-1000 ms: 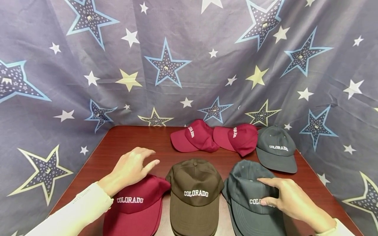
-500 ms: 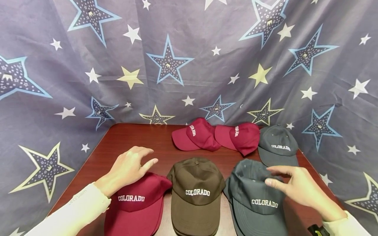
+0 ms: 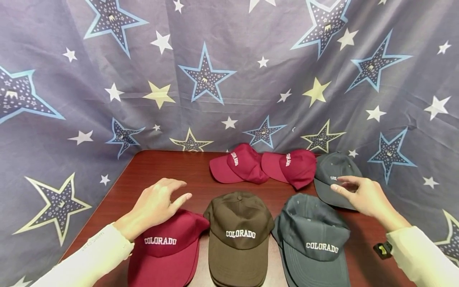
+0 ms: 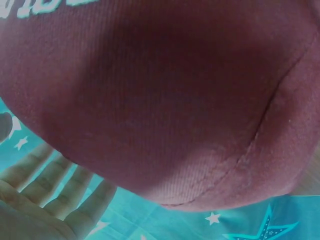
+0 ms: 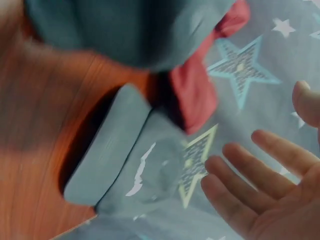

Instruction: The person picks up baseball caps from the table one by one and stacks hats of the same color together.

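My left hand hovers with loosely bent fingers at the crown of the front maroon baseball cap; whether it touches the cap, I cannot tell. In the left wrist view, its fingers extend beyond the cap's edge. My right hand, holding nothing, is in front of the back grey cap and hides part of its lettering. Relaxed, spread fingers show in the right wrist view. A brown cap and a front grey cap stand in the near row, with doubled brim edges.
Two more maroon caps, one on the left and one on the right, lie side by side at the back of the wooden table. A star-patterned cloth surrounds the table. A small black and yellow object shows at the right sleeve.
My right hand has left the front grey cap and moved back and to the right, to the back grey cap. My left hand has stayed over the front maroon cap.
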Motion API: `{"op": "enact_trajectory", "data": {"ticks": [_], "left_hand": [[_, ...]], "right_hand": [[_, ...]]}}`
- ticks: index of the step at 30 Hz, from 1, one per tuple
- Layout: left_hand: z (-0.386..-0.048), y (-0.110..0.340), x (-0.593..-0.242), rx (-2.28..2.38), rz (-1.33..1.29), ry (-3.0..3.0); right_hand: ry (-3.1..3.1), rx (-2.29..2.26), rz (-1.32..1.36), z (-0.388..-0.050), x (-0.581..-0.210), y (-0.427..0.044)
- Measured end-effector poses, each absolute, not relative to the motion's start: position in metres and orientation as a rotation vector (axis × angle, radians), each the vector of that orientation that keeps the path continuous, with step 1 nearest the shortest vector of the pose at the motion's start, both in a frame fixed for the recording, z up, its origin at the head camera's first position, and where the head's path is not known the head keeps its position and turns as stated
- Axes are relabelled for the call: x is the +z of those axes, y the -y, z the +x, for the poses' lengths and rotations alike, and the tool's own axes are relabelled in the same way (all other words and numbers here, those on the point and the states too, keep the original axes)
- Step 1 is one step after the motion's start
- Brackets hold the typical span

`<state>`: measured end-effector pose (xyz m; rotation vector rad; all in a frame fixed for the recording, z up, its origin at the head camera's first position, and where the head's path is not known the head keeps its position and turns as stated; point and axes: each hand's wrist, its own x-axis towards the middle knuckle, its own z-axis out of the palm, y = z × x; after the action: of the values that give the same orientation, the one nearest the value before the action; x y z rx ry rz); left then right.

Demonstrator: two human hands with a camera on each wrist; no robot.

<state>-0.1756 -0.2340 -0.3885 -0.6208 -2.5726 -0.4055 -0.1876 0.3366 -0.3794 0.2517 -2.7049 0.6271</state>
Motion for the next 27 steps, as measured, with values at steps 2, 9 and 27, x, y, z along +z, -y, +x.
{"op": "enact_trajectory", "data": {"ticks": [2,9,27], "left_hand": [[-0.175,0.234,-0.389,-0.407,-0.624,2.568],[-0.173,0.233,-0.39,-0.414,-0.627,2.571],[-0.17,0.246,-0.389,-0.431,-0.531,2.612]], "right_hand": [[2.731,0.596,0.227,-0.198,-0.383,-0.344],[2.849,0.539,0.107,-0.227,-0.388,-0.366],[2.97,0.467,-0.025,-0.28,-0.386,-0.39]]}}
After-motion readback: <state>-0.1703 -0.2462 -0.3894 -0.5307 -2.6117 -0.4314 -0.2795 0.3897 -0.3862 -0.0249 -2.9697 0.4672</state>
